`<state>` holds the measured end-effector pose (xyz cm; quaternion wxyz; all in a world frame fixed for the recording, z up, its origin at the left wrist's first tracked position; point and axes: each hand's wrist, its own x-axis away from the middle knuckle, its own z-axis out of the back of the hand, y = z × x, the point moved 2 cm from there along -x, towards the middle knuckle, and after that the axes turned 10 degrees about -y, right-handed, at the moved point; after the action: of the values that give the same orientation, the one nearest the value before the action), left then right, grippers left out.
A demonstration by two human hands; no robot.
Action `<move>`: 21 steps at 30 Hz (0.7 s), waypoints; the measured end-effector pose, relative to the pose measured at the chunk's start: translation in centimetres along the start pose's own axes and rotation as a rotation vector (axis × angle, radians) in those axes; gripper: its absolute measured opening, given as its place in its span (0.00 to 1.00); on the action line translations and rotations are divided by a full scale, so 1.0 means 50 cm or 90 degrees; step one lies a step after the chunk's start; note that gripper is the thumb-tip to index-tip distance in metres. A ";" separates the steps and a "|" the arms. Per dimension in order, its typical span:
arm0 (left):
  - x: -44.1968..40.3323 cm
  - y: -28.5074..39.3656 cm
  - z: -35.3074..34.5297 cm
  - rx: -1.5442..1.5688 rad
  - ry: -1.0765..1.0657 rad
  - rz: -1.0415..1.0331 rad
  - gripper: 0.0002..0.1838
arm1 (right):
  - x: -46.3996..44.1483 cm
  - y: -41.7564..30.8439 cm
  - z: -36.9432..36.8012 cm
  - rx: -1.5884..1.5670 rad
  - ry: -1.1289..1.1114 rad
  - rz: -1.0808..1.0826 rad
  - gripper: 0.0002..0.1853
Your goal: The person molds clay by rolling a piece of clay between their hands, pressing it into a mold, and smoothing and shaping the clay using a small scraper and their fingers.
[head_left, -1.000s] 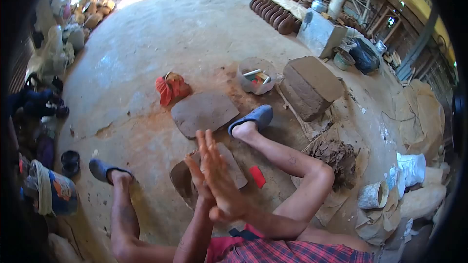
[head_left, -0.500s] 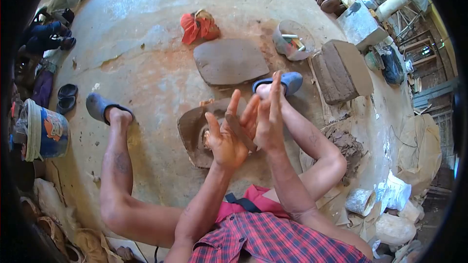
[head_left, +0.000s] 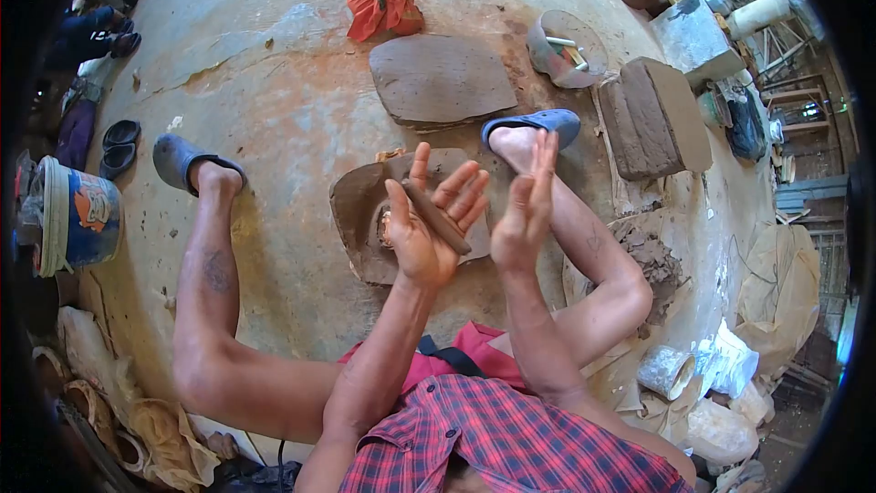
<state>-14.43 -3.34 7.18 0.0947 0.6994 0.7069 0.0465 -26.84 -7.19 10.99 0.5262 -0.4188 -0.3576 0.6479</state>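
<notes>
A short brown clay roll [head_left: 438, 218] lies slantwise across the upturned palm of my left hand [head_left: 425, 236], which holds it with the fingers stretched and partly spread. My right hand [head_left: 524, 215] is raised just to the right, fingers straight and close together, palm turned toward the left hand. It is apart from the roll and holds nothing. Beneath my hands on the floor sits a clay slab [head_left: 351, 210] with a raised edge and a hollow in its middle. My left hand covers part of it.
Ahead lies a flat clay slab [head_left: 443, 80], with a red cloth bundle [head_left: 383, 14] behind it. A plastic tub [head_left: 550, 50] of tools and a big clay block [head_left: 652, 119] stand to the right. Clay scraps [head_left: 646, 260] lie by my right knee. A bucket [head_left: 87, 219] is at left.
My right hand has moved apart from my left, to the right. The clay roll, earlier mostly hidden between the hands, now shows on the left palm. The view has shifted slightly.
</notes>
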 end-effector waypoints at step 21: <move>-0.023 -0.055 -0.033 -0.371 0.017 -0.174 0.50 | 0.040 -0.007 -0.079 0.101 -0.203 0.088 0.54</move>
<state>-17.43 -4.42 8.31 0.2873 0.5411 0.7522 0.2428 -23.26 -5.10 9.40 0.4486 -0.2913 -0.3548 0.7668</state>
